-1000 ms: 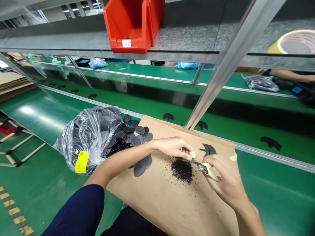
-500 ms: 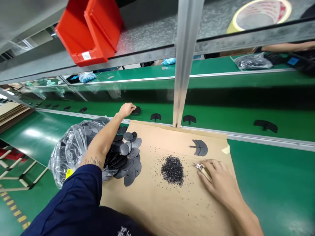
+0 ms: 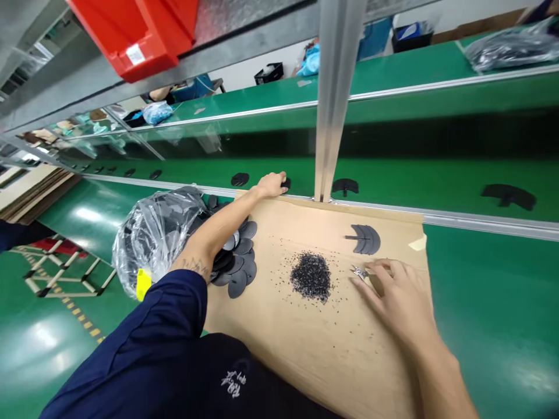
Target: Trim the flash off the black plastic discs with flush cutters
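My left hand (image 3: 271, 185) reaches across to the near edge of the green conveyor belt (image 3: 414, 174). Its fingers curl over a black plastic piece (image 3: 286, 183) lying there. My right hand (image 3: 395, 291) rests on the cardboard sheet (image 3: 305, 343), fingers closed round a small metal cutter (image 3: 358, 271). A heap of black trimmings (image 3: 311, 277) lies left of that hand. A short stack of fan-shaped black pieces (image 3: 367, 239) sits just beyond it. Loose black discs (image 3: 239, 265) spill from a clear plastic bag (image 3: 152, 233) under my left forearm.
An aluminium post (image 3: 334, 99) rises from the belt's edge beside my left hand. More black pieces (image 3: 345, 186) (image 3: 509, 195) ride on the belt. A red bin (image 3: 131, 35) stands on the shelf overhead. Another bag (image 3: 510, 46) lies on the far table.
A second ago both hands worked a piece with the cutter over the trimmings. My left hand then stretched out to the belt and has shifted right along it; my right hand settled on the cardboard.
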The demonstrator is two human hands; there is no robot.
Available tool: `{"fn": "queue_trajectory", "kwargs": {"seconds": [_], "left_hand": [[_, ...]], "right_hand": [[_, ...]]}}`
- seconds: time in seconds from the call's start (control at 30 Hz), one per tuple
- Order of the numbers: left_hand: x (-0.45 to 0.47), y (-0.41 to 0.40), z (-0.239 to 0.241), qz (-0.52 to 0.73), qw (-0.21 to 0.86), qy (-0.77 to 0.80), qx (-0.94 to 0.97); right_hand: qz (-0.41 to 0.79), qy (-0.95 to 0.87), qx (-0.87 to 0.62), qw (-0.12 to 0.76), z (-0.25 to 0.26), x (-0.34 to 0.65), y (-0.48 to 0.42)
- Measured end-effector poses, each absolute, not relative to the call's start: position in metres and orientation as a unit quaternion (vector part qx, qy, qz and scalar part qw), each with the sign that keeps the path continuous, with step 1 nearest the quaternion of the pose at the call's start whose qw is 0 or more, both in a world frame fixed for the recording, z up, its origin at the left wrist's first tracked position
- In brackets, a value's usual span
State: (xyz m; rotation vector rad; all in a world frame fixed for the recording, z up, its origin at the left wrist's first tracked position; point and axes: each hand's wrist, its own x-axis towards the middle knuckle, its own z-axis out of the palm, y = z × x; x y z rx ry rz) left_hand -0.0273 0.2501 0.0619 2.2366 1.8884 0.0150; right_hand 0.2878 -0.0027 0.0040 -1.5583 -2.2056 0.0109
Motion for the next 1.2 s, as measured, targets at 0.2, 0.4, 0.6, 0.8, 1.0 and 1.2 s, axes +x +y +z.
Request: {"fn": "queue_trajectory", "kwargs": {"seconds": [0.2,0.4,0.6,0.8,1.0,1.2], "left_hand": [[-0.030,0.219,0.092,0.089,0.143,0.617,0.769],[-0.035,0.091,0.103,0.087,0.335,0.394,0.851],[-0.065,0.044,0.083,0.052,0.356,0.385,0.850],[-0.147,0.104,0.080,0.028,0.174,0.586,0.791],[-0.158,0.122,0.080,0.028,0.103,0.640,0.761],[-0.123,0.102,0.088,0.185,0.107,0.608,0.765]], "right_hand": [[-0.024,-0.763,-0.554,0.334,0.015,0.272,-0.009],[0.089,-0.778,-0.473,0.404,0.039,0.204,-0.011],[0.286,-0.761,-0.428,0.394,0.030,0.169,-0.011],[0.425,-0.558,-0.522,0.485,0.030,0.178,-0.009],[0.464,-0.500,-0.519,0.515,0.023,0.182,-0.002],[0.460,-0.517,-0.504,0.516,0.022,0.183,-0.001]]}}
